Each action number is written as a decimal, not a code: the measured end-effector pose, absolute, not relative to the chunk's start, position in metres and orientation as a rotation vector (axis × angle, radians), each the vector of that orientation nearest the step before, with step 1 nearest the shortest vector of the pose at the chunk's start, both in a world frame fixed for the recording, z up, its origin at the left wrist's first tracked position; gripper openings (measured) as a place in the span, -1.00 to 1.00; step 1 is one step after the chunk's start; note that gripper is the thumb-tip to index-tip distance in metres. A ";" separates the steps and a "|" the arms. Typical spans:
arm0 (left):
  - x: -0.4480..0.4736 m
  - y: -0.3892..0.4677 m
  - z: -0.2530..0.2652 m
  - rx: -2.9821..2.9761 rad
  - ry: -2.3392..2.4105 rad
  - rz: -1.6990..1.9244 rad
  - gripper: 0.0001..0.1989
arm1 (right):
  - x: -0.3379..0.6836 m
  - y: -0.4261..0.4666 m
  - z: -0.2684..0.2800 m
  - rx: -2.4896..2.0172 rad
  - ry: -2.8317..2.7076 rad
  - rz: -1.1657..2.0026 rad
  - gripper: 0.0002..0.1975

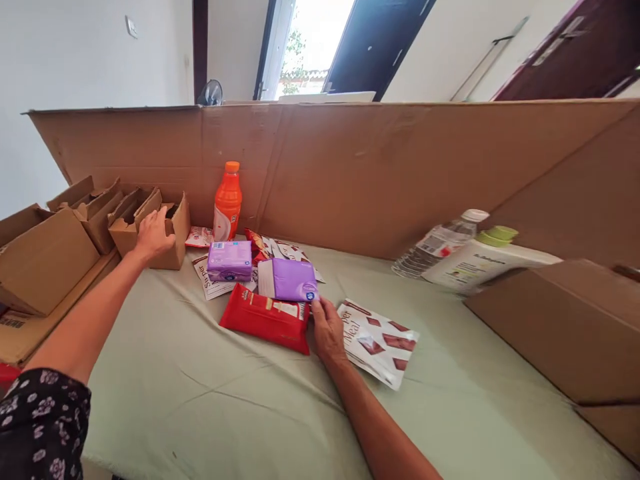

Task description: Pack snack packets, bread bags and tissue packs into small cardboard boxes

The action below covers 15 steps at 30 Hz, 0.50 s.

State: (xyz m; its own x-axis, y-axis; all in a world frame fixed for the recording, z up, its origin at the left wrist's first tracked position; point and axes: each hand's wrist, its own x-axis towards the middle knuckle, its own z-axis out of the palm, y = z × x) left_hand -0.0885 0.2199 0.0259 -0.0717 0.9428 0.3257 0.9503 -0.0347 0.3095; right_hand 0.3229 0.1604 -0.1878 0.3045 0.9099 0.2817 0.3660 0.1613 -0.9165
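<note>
My left hand (154,235) grips the upper edge of a small open cardboard box (177,243) on the left. My right hand (329,330) is closed at the near right corner of a purple tissue pack (293,280), its fingertips partly hidden. That pack lies against a red packet (267,319) just in front of it. A second purple tissue pack (229,260) rests on a white printed pouch (213,283). To the right of my right hand is a white pouch with brown diamond shapes (383,340), lying flat.
An orange drink bottle (228,203) stands behind the packs. A clear bottle (440,243) and a white bottle with a green cap (485,263) lean at the right, beside a cardboard box (555,333). More open boxes (50,260) stand left. A tall cardboard wall (350,173) closes the back.
</note>
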 end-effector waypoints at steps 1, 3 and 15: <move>-0.089 0.227 0.031 -2.152 -2.195 -0.676 -0.36 | 0.322 0.161 -0.187 -1.416 -1.269 0.587 -0.27; -0.087 0.228 0.036 -2.194 -2.224 -0.600 -0.53 | 0.320 0.162 -0.185 -1.412 -1.274 0.580 -0.27; -0.093 0.010 0.076 -2.888 -1.825 -0.499 -0.71 | 0.311 0.166 -0.176 -1.363 -1.269 0.582 -0.34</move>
State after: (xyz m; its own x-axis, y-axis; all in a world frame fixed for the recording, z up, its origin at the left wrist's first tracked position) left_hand -0.0930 0.0102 0.0765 0.4140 0.9072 0.0744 0.8188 -0.4069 0.4049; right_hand 0.3111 0.1665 -0.1759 0.2984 0.8998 0.3183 0.3460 0.2089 -0.9147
